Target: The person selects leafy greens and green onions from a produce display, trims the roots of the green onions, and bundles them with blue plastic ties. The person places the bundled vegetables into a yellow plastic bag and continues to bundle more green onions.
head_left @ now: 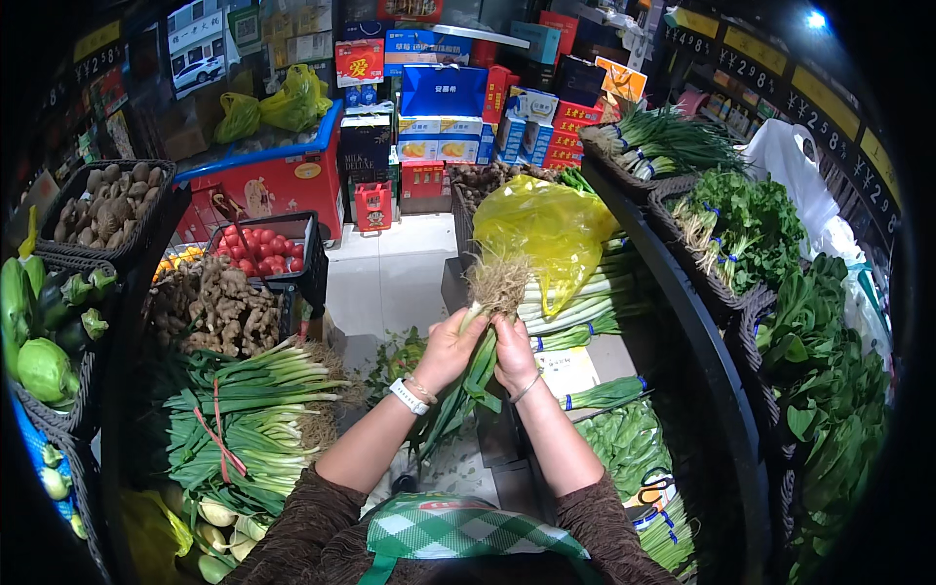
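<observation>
Between my two hands is a bunch of green onions, its tangled dry roots pointing away from me and its leaves hanging down towards my body. My left hand grips the white stems from the left, thumb on top. On the other side, my right hand closes around the stems just below the roots. Right behind the roots lies a yellow plastic bag, over pale leek stalks. A large pile of green onions tied with red bands lies to the left.
Ginger, a crate of tomatoes and a basket of brown root vegetables stand left. A dark shelf edge curves along the right, below baskets of leafy greens. Stacked drink cartons stand behind the tiled floor.
</observation>
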Demonstrator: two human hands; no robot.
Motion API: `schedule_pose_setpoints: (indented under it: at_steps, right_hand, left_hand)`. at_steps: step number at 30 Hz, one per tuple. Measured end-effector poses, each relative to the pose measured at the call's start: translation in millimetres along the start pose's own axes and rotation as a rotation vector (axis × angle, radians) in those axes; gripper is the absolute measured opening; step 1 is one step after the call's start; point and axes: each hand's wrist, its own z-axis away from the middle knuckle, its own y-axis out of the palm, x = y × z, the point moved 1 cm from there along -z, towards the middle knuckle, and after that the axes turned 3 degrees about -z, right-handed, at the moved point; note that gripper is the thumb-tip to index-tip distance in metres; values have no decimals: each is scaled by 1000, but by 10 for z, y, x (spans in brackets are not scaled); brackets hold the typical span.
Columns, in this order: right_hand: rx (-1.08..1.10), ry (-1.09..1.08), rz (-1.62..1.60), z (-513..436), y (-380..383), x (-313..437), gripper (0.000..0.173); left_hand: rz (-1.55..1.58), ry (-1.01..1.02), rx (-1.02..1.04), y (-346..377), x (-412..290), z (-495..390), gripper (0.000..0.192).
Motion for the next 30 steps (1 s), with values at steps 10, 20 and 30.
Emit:
schedule_pose_setpoints:
  at_steps: [10,20,30]
  right_hand:
    - [-61,-43,-29,21,11,-58,25]
    - [-78,28,-224,24,-120,-205,30]
    - [34,-17,-330,91,-65,-110,22]
  left_hand:
    - [15,24,46,-8,18,-60,23]
    - [132,-87,39,-9,49,-74,20]
    - [-14,11,18,27,-25,-72,15]
